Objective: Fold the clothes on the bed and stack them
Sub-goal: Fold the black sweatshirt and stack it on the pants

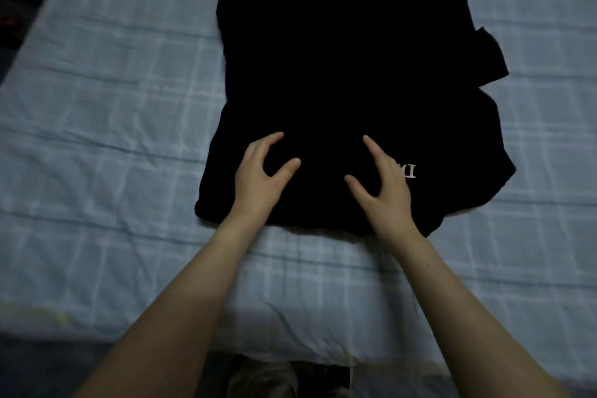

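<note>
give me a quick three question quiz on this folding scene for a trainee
1. Short answer: are the left hand and right hand at the near or the far edge of the black garment?
2. Multiple choice: the white lettering sits beside A) the left hand, B) the right hand, C) the garment's far edge.
3. True or false: the garment lies on a checked bed sheet.

Key: 1 near; 2 B; 3 true.
</note>
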Demonstrator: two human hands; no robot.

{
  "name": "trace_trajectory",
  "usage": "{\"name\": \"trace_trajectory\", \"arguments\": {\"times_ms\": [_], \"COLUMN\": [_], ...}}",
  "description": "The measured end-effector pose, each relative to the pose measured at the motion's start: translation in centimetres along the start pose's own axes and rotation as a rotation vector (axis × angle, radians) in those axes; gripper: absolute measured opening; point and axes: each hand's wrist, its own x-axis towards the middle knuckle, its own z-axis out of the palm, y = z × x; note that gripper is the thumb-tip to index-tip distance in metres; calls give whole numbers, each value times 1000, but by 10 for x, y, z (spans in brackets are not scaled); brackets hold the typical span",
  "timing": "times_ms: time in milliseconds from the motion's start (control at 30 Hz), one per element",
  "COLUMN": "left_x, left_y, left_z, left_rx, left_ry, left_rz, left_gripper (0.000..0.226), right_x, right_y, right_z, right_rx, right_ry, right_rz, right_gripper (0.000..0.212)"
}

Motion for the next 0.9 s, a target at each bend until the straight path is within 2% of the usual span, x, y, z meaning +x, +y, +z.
{"name": "trace_trajectory", "arguments": {"times_ms": [167,300,400,500,600,667,767,833,900], "left_x": [2,-13,-36,-65,-67,-50,-8,31,67], "left_y": [-11,-6,0,3,5,15,37,51,62], "left_z": [-1,-18,-30,-30,-26,-26,-24,-21,-23], "left_rx": [-19,-136,7,128,94,73,-16,-100,-442], "left_ry": [-17,-109,-37,-7,-5,38,90,103,105], "left_rz": [6,-28,57,129,87,9,-14,-65,-234], "left_gripper": [51,57,61,63,58,54,47,45,41], "right_x": [0,-4,-17,-42,-56,-45,-3,35,71], "right_y": [14,11,6,3,1,-6,-23,-34,-43], "right_z": [10,3,-14,-25,-27,-33,-50,-59,-68], "right_rx": [53,52,-59,-79,-29,56,166,234,499], "right_ry": [99,84,118,127,81,151,306,303,273], "right_rz": [23,14,-80,-52,34,75,120,179,289], "right_gripper": [70,70,62,66,72,73,64,59,49]}}
